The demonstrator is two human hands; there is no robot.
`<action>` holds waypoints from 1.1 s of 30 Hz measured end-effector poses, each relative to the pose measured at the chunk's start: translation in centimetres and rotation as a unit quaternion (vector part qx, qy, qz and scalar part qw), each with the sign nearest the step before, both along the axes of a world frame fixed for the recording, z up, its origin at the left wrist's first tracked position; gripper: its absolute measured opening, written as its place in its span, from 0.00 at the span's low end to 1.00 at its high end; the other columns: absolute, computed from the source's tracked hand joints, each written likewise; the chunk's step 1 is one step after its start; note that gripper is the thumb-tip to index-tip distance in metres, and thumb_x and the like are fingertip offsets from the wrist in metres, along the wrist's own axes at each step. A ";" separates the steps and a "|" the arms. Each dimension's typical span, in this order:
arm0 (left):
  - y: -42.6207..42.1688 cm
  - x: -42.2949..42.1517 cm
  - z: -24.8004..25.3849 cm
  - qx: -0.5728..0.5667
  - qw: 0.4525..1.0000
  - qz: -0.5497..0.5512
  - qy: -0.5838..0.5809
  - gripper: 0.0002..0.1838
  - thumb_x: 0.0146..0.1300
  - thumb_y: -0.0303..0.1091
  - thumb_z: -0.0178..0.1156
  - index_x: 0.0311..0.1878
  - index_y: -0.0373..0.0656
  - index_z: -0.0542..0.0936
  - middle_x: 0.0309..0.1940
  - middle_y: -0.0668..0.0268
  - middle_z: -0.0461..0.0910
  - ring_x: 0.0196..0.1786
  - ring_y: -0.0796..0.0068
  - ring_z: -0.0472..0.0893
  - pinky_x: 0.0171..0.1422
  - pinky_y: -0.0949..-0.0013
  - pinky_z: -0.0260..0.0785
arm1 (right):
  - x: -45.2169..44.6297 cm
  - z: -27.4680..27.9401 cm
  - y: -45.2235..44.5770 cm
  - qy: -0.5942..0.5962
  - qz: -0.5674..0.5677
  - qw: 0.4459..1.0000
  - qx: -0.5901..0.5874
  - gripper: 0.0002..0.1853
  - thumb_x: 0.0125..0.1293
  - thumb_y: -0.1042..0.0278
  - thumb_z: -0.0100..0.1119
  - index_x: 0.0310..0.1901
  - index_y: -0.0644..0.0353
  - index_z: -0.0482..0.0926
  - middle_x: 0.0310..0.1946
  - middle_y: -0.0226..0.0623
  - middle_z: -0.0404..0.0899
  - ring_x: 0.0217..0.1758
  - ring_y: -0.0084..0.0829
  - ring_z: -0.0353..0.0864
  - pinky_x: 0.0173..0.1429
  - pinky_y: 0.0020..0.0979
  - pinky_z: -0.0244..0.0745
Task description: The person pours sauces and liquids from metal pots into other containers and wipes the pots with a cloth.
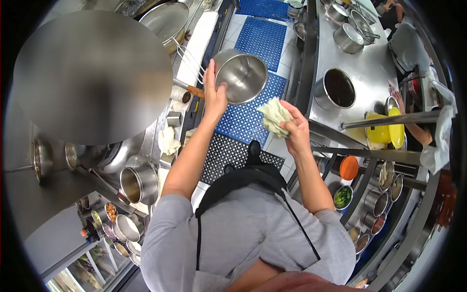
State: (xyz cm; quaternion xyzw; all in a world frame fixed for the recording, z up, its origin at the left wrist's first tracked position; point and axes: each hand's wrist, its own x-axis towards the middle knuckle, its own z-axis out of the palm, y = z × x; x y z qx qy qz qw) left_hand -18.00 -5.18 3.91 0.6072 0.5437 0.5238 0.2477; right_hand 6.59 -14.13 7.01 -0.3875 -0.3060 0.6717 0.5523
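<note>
My left hand [215, 93] grips a round stainless steel pot [243, 78] by its side, thumb near the rim and fingers along the outer wall. The pot is tilted so that its bare inside shows, and it hangs over the blue floor mat. To the right, my right hand [296, 127] is closed around a crumpled pale cloth [275, 117]. A small gap lies between the cloth and the pot. Left of my left hand, a wooden handle [196, 91] sticks out from the stove side.
A steel counter [362, 63] on the right bears a pot of dark liquid [339, 88] and yellow bowls [385, 131], with another person's arm [413, 124] beyond. Left stand a steel pot [138, 185] and a large wok [165, 22]. Perforated mats [260, 34] cover the aisle floor.
</note>
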 end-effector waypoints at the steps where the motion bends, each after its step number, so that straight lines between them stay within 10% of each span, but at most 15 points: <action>1: -1.5 -0.1 -0.1 -0.015 1.000 -0.008 -0.017 0.38 0.65 0.27 0.52 0.78 0.45 0.55 0.75 0.48 0.57 0.78 0.49 0.55 0.81 0.56 0.44 | -1.3 0.4 -0.5 0.007 -0.006 1.000 0.005 0.33 0.51 0.88 0.50 0.64 0.70 0.71 0.58 0.46 0.78 0.59 0.36 0.81 0.62 0.35 0.78; 7: -9.0 0.1 -2.2 -0.093 0.971 -0.065 -0.209 0.29 0.73 0.35 0.50 0.75 0.40 0.62 0.73 0.50 0.63 0.75 0.53 0.61 0.79 0.59 0.49 | -6.7 2.4 -2.9 -0.097 -0.056 0.989 0.101 0.27 0.55 0.87 0.52 0.61 0.70 0.74 0.54 0.43 0.80 0.54 0.32 0.82 0.61 0.30 0.76; 13: -13.9 2.6 -2.6 0.002 0.994 -0.032 -0.108 0.26 0.72 0.42 0.52 0.72 0.48 0.69 0.63 0.54 0.75 0.62 0.50 0.68 0.71 0.52 0.58 | -11.5 -1.6 -4.3 -0.337 0.082 0.932 0.102 0.15 0.68 0.69 0.51 0.50 0.72 0.78 0.41 0.40 0.84 0.46 0.29 0.79 0.50 0.35 0.73; 16: -15.2 -0.6 -0.1 -0.100 0.986 0.000 -0.130 0.27 0.73 0.46 0.49 0.73 0.51 0.68 0.62 0.51 0.74 0.62 0.49 0.70 0.73 0.54 0.57 | -12.2 2.5 -5.8 -0.600 0.314 0.680 0.280 0.11 0.68 0.70 0.48 0.42 0.66 0.80 0.35 0.59 0.81 0.42 0.61 0.80 0.44 0.51 0.72; 19: -16.1 -2.9 1.0 -0.194 0.971 -0.038 -0.132 0.27 0.74 0.48 0.48 0.73 0.54 0.67 0.59 0.47 0.74 0.62 0.48 0.70 0.72 0.54 0.59 | -10.9 3.6 -5.9 -0.729 0.329 0.451 0.396 0.13 0.61 0.74 0.50 0.40 0.60 0.86 0.32 0.55 0.82 0.37 0.57 0.83 0.48 0.53 0.76; 23: -16.1 -1.0 0.6 -0.164 0.974 0.025 -0.158 0.27 0.74 0.50 0.46 0.73 0.56 0.66 0.58 0.47 0.75 0.62 0.45 0.69 0.71 0.52 0.59 | -12.1 3.3 -4.7 -0.672 0.291 0.560 0.389 0.13 0.63 0.77 0.49 0.42 0.66 0.83 0.33 0.56 0.83 0.35 0.57 0.82 0.42 0.46 0.76; 24: -15.4 -0.5 -0.5 -0.155 0.980 0.044 -0.116 0.26 0.74 0.49 0.45 0.73 0.56 0.66 0.58 0.47 0.75 0.62 0.45 0.70 0.70 0.52 0.60 | -12.9 2.5 -4.3 -0.562 0.358 0.697 0.265 0.11 0.66 0.75 0.50 0.44 0.68 0.81 0.32 0.56 0.83 0.31 0.55 0.79 0.39 0.41 0.73; 26: -14.3 -1.4 -0.7 -0.198 0.975 0.037 -0.094 0.26 0.74 0.48 0.46 0.72 0.55 0.67 0.59 0.48 0.75 0.62 0.46 0.71 0.68 0.51 0.62 | -14.3 0.8 -5.6 -0.500 0.297 0.751 0.313 0.12 0.69 0.70 0.54 0.44 0.72 0.78 0.30 0.55 0.81 0.29 0.53 0.77 0.37 0.40 0.71; 29: -11.7 -6.3 -1.4 -0.297 0.905 -0.146 -0.268 0.27 0.73 0.49 0.48 0.70 0.46 0.68 0.63 0.50 0.74 0.64 0.53 0.73 0.66 0.53 0.65 | -13.8 4.4 -8.1 -0.578 0.330 0.611 0.429 0.11 0.66 0.71 0.58 0.44 0.70 0.78 0.36 0.54 0.80 0.37 0.56 0.79 0.42 0.47 0.72; 31: -10.8 -8.1 -0.7 -0.315 0.914 -0.187 -0.172 0.29 0.72 0.49 0.52 0.69 0.41 0.69 0.64 0.52 0.73 0.66 0.57 0.72 0.68 0.56 0.64 | -12.9 5.6 -8.4 -0.637 0.344 0.456 0.518 0.10 0.63 0.72 0.60 0.43 0.68 0.79 0.37 0.53 0.78 0.39 0.57 0.78 0.44 0.50 0.71; 33: -13.0 -8.3 2.6 -0.269 0.914 -0.142 -0.267 0.39 0.64 0.51 0.62 0.72 0.40 0.64 0.70 0.48 0.65 0.73 0.51 0.64 0.74 0.55 0.58 | -12.7 3.7 -7.6 -0.640 0.297 0.496 0.507 0.08 0.59 0.77 0.60 0.41 0.66 0.78 0.35 0.52 0.76 0.38 0.57 0.76 0.43 0.51 0.72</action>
